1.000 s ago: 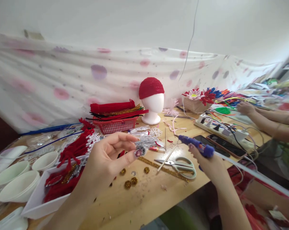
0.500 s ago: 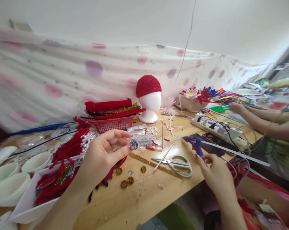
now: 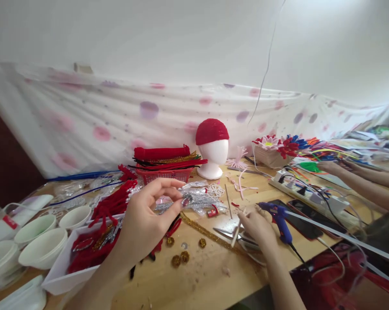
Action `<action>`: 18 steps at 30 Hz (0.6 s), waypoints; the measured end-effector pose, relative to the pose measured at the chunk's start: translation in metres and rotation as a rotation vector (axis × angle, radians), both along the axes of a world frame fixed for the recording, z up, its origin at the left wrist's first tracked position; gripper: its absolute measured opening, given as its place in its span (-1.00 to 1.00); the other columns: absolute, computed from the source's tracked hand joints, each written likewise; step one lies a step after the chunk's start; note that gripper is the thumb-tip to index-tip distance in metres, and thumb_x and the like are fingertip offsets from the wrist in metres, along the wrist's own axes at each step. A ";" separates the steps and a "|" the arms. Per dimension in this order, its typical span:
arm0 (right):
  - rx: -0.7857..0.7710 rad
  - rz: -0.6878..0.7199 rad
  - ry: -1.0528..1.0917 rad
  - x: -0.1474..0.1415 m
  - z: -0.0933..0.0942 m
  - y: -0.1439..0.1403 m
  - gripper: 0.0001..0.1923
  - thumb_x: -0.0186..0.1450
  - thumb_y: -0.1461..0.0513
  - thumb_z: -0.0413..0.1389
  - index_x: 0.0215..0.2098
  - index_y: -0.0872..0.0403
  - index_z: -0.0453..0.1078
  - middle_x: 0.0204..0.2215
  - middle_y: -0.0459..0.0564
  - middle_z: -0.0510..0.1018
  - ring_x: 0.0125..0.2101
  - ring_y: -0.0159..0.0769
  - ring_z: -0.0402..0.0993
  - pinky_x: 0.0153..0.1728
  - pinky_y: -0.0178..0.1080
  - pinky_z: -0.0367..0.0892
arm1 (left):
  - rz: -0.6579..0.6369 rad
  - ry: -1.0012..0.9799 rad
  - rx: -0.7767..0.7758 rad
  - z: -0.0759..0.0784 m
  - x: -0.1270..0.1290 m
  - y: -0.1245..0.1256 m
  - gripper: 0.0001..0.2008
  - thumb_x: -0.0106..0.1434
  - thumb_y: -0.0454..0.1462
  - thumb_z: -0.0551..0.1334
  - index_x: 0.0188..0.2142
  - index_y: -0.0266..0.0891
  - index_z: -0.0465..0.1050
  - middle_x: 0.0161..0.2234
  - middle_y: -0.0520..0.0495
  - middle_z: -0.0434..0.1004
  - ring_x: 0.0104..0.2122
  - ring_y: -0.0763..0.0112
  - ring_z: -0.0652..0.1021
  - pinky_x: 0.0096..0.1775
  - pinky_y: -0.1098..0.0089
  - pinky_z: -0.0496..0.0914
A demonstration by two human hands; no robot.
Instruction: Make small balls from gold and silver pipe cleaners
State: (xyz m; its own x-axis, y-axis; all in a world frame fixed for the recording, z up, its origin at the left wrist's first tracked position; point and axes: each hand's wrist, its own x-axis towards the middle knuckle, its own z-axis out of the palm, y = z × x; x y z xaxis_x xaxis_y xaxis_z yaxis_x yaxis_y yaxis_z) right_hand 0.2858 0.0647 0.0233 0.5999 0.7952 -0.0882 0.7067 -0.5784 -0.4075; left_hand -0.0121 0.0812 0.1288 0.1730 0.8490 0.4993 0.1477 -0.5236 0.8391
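Note:
My left hand [image 3: 152, 211] is closed, thumb and fingertips pinching a small silver, glittery piece [image 3: 187, 199] in front of the plastic bags. Its exact shape is partly hidden by the fingers. My right hand [image 3: 259, 230] is over the scissors [image 3: 225, 233], fingertips closed on a thin white stick [image 3: 236, 234] that stands tilted. Below the hand, the scissor handles are partly covered. A gold tinsel strip [image 3: 204, 230] runs under the scissors. Just right of my right hand lies a blue glue gun [image 3: 280, 217] with a long white glue stick.
Behind stands a white foam head [image 3: 214, 157] with a red cap. Beside it is a red basket [image 3: 164, 175] of chenille stems. Gold balls [image 3: 176, 261], white bowls [image 3: 46, 247] and a white tray [image 3: 60, 275] lie nearer. A co-worker's arms [image 3: 352, 181] reach in beside a power strip [image 3: 306, 196].
My right hand has left the glue gun, which now lies on the table, and moved left to grip the white stick. My left hand still pinches the silver piece. The view has shifted.

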 end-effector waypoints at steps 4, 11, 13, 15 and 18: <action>0.240 0.038 0.096 0.001 0.026 -0.012 -0.62 0.35 0.15 -0.08 -0.59 0.04 0.30 -0.53 0.13 0.55 -0.41 -0.07 0.51 -0.34 -0.13 0.30 | -0.063 -0.108 -0.037 0.009 -0.007 0.009 -0.79 0.09 -0.32 0.37 -0.23 -0.13 0.55 -0.37 0.04 0.61 -0.29 0.35 0.60 -0.20 0.40 0.45; 0.765 0.569 0.754 -0.062 0.123 0.016 -0.65 0.33 0.03 0.09 0.02 -0.01 0.32 -0.68 -0.30 0.17 -0.69 -0.44 0.04 -0.65 -0.36 -0.04 | -0.088 -0.315 -0.054 0.025 -0.018 0.025 -0.75 0.02 -0.35 0.43 -0.25 -0.17 0.59 -0.45 0.05 0.60 -0.37 0.41 0.60 -0.31 0.51 0.45; 0.859 0.725 1.003 -0.083 0.144 0.027 -0.70 0.27 0.07 0.23 -0.06 -0.03 0.41 -0.69 -0.30 0.20 -0.71 -0.50 -0.01 -0.67 -0.39 -0.10 | -0.089 -0.372 -0.049 0.025 -0.021 0.029 -0.73 0.01 -0.35 0.45 -0.24 -0.19 0.58 -0.45 0.05 0.61 -0.37 0.43 0.60 -0.31 0.52 0.44; 0.973 0.753 1.138 -0.098 0.156 0.037 -0.80 0.22 0.11 0.29 -0.25 0.02 0.50 -0.67 -0.24 0.29 -0.70 -0.53 0.04 -0.69 -0.40 -0.07 | -0.074 -0.433 -0.055 0.025 -0.024 0.031 -0.73 0.02 -0.35 0.45 -0.24 -0.19 0.58 -0.45 0.06 0.60 -0.38 0.46 0.59 -0.33 0.55 0.43; 1.066 0.731 1.252 -0.107 0.157 0.055 -0.77 0.18 0.10 0.31 -0.26 0.05 0.56 -0.54 -0.10 0.52 -0.64 -0.50 0.26 -0.67 -0.41 0.12 | -0.066 -0.467 -0.069 0.027 -0.028 0.031 -0.76 0.02 -0.36 0.45 -0.26 -0.18 0.60 -0.46 0.08 0.59 -0.40 0.52 0.57 -0.33 0.60 0.41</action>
State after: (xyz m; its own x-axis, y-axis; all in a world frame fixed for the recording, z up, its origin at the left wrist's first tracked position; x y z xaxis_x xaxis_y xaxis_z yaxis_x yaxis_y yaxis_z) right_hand 0.1788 0.1197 0.1803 0.1237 0.8527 0.5075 -0.3160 0.5187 -0.7944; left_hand -0.0402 0.1126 0.1555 -0.0023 0.8776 0.4794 -0.2852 -0.4600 0.8408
